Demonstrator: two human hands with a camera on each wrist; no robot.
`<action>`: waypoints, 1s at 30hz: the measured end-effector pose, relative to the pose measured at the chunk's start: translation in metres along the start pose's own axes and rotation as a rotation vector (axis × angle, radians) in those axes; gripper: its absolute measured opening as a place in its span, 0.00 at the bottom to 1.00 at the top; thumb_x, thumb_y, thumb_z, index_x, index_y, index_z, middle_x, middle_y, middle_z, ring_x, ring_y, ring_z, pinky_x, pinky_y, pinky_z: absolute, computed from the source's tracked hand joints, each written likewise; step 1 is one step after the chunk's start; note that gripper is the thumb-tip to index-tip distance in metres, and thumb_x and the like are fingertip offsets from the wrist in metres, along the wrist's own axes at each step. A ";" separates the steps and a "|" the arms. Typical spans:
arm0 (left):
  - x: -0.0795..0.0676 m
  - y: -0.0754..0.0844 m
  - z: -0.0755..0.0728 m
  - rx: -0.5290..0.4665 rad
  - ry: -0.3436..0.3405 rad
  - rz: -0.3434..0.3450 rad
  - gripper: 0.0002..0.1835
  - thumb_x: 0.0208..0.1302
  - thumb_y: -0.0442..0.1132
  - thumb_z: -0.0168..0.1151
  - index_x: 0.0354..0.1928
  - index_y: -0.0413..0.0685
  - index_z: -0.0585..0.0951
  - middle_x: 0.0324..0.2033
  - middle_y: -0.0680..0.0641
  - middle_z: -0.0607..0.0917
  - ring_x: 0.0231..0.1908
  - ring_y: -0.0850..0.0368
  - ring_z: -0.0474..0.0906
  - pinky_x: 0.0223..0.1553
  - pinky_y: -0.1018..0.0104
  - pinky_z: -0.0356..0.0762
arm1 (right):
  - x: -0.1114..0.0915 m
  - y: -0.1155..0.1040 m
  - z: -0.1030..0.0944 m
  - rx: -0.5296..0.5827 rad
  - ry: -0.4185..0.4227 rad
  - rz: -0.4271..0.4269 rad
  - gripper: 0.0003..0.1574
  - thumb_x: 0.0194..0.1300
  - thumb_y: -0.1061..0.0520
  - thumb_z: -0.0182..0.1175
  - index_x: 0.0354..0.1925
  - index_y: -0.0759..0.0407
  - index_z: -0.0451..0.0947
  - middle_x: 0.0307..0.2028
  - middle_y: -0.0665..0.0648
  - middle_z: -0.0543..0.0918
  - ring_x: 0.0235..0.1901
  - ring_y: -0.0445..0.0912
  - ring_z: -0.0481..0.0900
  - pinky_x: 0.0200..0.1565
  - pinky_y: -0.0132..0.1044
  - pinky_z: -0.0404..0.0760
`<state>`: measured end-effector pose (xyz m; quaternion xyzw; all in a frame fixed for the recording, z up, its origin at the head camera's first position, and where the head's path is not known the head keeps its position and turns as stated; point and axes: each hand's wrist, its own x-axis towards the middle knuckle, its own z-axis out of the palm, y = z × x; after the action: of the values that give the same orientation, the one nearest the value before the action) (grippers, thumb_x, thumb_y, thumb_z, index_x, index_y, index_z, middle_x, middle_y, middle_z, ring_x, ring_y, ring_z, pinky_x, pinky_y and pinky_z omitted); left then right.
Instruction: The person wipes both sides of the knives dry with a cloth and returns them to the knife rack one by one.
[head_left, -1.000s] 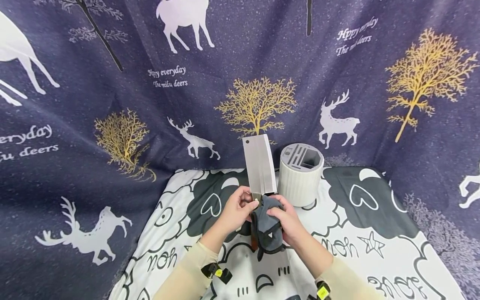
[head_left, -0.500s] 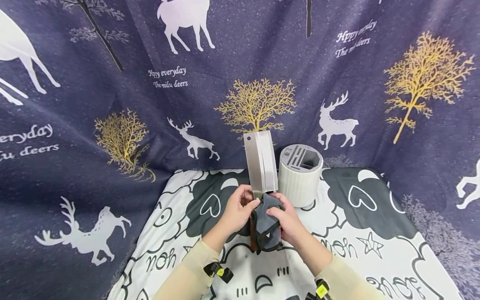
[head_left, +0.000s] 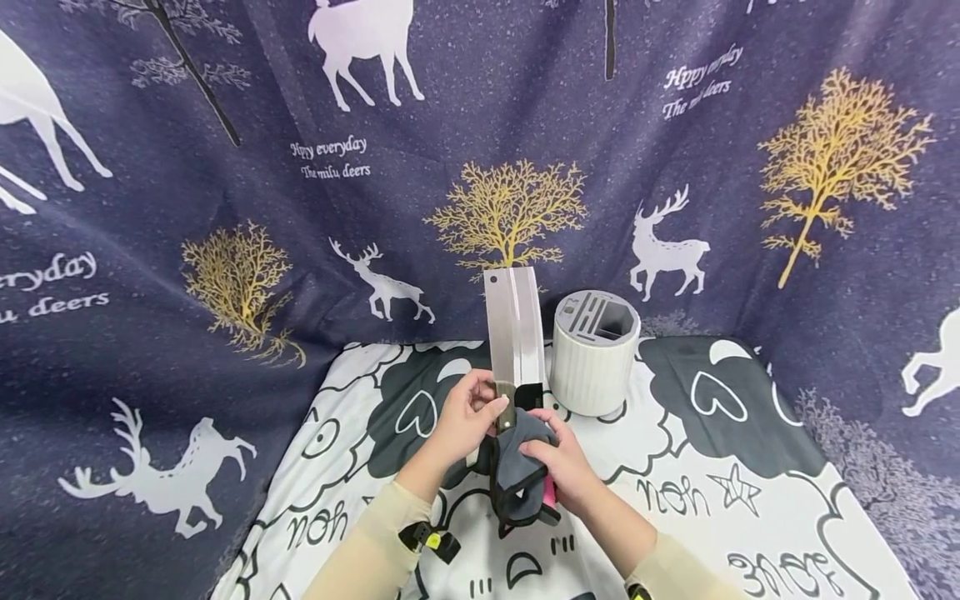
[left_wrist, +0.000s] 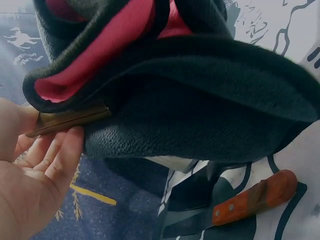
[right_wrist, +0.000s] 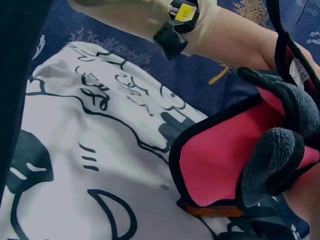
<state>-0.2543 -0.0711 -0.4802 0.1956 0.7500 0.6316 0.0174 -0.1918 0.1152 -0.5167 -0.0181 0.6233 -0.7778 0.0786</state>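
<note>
A cleaver (head_left: 512, 325) stands with its broad blade pointing up and away, a small hole in its top corner. My left hand (head_left: 461, 421) pinches the brown handle (left_wrist: 75, 120) just below the blade, thumb on one side and fingers on the other. Around the lower part of the handle hangs a dark grey cloth (head_left: 519, 467) with black edging and a pink underside (right_wrist: 220, 155). My right hand (head_left: 564, 458) grips this cloth, thumb on top; the handle's lower end is hidden inside. A knife with an orange wooden handle (left_wrist: 255, 197) shows beneath the cloth.
Just right of the blade stands a white ribbed knife block (head_left: 592, 367) with a grey slotted top. Both rest over a black-and-white patterned cloth (head_left: 480, 550) covering the table. Behind hangs a dark blue curtain (head_left: 420, 208) with deer and trees.
The grey cloth has slid lower with my right hand, baring more of the brown handle and a black part beneath the blade. Pink now shows at its right edge. The cleaver has shifted slightly left.
</note>
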 end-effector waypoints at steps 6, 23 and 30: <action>0.003 -0.001 -0.003 -0.107 0.035 -0.045 0.17 0.69 0.30 0.63 0.57 0.35 0.72 0.34 0.47 0.79 0.25 0.61 0.83 0.20 0.60 0.86 | -0.005 0.001 0.008 0.001 0.031 -0.009 0.33 0.58 0.67 0.62 0.62 0.63 0.68 0.46 0.57 0.82 0.35 0.44 0.85 0.40 0.34 0.85; -0.017 -0.012 0.009 -0.135 0.087 -0.145 0.13 0.65 0.34 0.70 0.48 0.33 0.83 0.28 0.58 0.81 0.27 0.68 0.77 0.30 0.73 0.78 | -0.009 -0.002 0.017 -0.177 0.159 -0.188 0.30 0.50 0.68 0.66 0.54 0.58 0.75 0.39 0.63 0.85 0.33 0.44 0.84 0.37 0.33 0.83; -0.022 -0.011 0.014 -0.103 0.157 -0.035 0.09 0.67 0.31 0.67 0.42 0.30 0.82 0.28 0.55 0.79 0.28 0.67 0.74 0.33 0.76 0.73 | -0.006 -0.003 0.015 -0.197 0.116 -0.200 0.31 0.52 0.67 0.66 0.56 0.57 0.74 0.46 0.66 0.83 0.35 0.44 0.84 0.40 0.33 0.84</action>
<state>-0.2332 -0.0667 -0.4983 0.1311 0.7190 0.6823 -0.0202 -0.1843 0.1018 -0.5103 -0.0427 0.6951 -0.7167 -0.0375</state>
